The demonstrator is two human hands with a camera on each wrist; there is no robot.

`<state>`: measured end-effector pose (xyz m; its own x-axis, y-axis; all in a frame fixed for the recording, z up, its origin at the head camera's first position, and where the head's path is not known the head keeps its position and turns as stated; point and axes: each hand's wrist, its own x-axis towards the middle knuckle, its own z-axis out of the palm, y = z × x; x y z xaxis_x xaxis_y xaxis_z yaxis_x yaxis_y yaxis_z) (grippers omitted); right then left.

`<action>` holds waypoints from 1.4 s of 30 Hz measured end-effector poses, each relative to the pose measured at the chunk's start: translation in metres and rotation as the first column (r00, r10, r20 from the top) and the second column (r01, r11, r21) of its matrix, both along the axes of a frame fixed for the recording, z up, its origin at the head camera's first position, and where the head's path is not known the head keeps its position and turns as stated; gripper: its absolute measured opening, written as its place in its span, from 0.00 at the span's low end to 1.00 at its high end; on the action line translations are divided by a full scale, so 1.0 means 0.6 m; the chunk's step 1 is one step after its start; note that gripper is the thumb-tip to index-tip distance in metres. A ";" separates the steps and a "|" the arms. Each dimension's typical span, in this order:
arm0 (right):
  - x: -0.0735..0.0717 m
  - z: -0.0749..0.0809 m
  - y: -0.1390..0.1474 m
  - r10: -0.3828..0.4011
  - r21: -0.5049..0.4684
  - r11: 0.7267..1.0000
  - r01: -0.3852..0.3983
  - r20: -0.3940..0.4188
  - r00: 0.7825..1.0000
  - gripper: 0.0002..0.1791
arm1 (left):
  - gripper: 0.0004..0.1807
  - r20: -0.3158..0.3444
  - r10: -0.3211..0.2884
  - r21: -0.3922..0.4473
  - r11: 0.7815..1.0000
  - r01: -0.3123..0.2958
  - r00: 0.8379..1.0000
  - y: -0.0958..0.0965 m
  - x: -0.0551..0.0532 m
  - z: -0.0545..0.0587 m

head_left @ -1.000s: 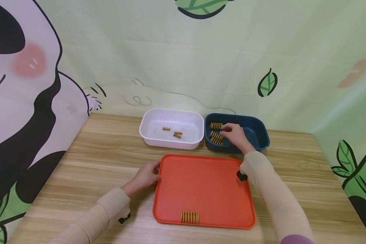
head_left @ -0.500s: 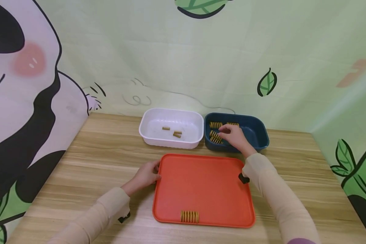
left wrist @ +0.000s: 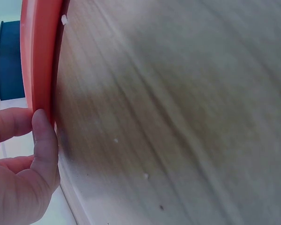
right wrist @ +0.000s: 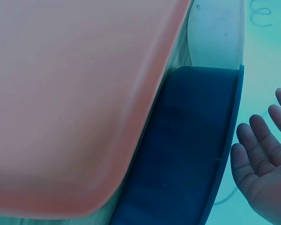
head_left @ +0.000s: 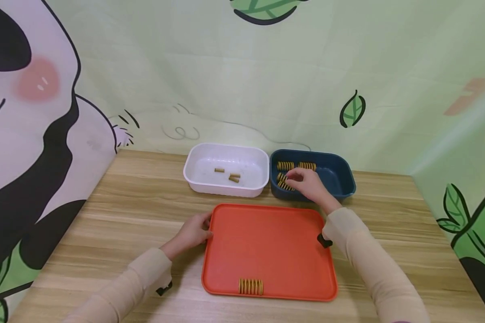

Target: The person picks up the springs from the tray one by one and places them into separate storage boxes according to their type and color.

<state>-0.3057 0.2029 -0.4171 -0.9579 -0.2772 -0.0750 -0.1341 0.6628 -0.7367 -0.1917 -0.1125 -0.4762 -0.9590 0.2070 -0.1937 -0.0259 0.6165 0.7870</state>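
My left hand [head_left: 191, 231] pinches the left rim of a red tray [head_left: 271, 246] between thumb and fingers; the left wrist view shows the thumb [left wrist: 44, 140] against the tray's edge. One brass-coloured coil spring [head_left: 250, 286] lies near the tray's front edge. My right hand [head_left: 310, 185] is over a dark blue bin [head_left: 341, 181], thumb and index fingertips right at the springs [head_left: 282, 181] in its left part, partly hidden by the hand. Behind them lie two more springs, one at left [head_left: 285, 166] and one at right [head_left: 307, 166]. In the right wrist view the fingers [right wrist: 263, 143] are loosely extended.
To the left of the blue bin, side by side with it, stands a white bin [head_left: 226, 190] holding 3 short brass-coloured rods [head_left: 234, 175]. Both bins stand at the back of a wooden table [head_left: 117, 215], before a printed cloth backdrop [head_left: 153, 67].
My right hand has shifted slightly left and toward me within the blue bin, uncovering the rear right spring. My left hand stays at the tray's rim.
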 end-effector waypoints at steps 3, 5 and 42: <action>0.005 0.002 0.000 0.000 0.002 1.000 0.000 0.008 1.000 0.16 | 0.35 0.001 0.002 0.003 1.000 -0.002 1.000 0.000 0.001 0.001; 0.009 0.004 -0.001 0.001 -0.002 1.000 -0.001 0.009 1.000 0.16 | 0.35 0.003 0.001 0.006 1.000 -0.001 1.000 0.000 0.001 0.001; 0.084 0.011 -0.026 0.256 -0.070 0.963 -0.258 -0.047 0.966 0.15 | 0.34 0.025 0.015 0.010 1.000 -0.015 1.000 0.000 0.001 0.001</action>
